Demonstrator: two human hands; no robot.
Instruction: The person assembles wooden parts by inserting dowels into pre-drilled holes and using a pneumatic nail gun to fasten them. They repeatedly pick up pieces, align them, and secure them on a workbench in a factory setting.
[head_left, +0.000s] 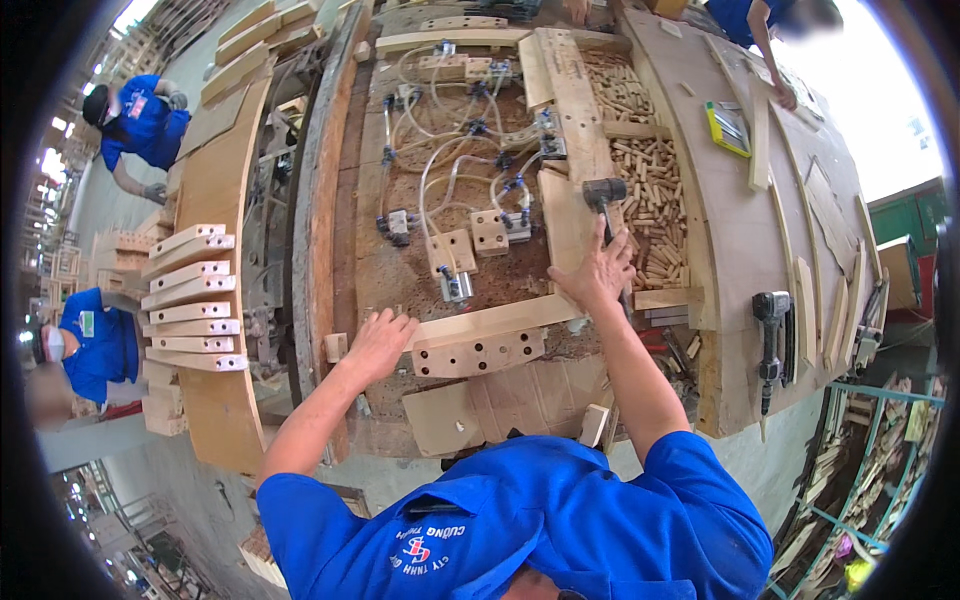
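Observation:
In front of me lies a pale wooden rail (pixel 490 320), with its left end at the fingers of my left hand (pixel 378 343), which are closed together against it. My right hand (pixel 600 272) is over the handle of a dark-headed mallet (pixel 604 192), thumb spread out and fingers stretched forward. The mallet lies beside a box of wooden dowels (pixel 645 170). A drilled wooden block (pixel 478 353) sits just nearer to me than the rail. Beyond the rail is a jig with small pneumatic cylinders (pixel 456 285), clear tubes and wooden blocks (pixel 489 232).
Several drilled wooden pieces (pixel 195 312) are lined up on a board at the left. A power drill (pixel 770 335) and wooden strips (pixel 805 310) lie on the right table, with a yellow box (pixel 727 128) farther back. Co-workers in blue (pixel 150 120) stand left and far right. Cardboard (pixel 510 400) lies near me.

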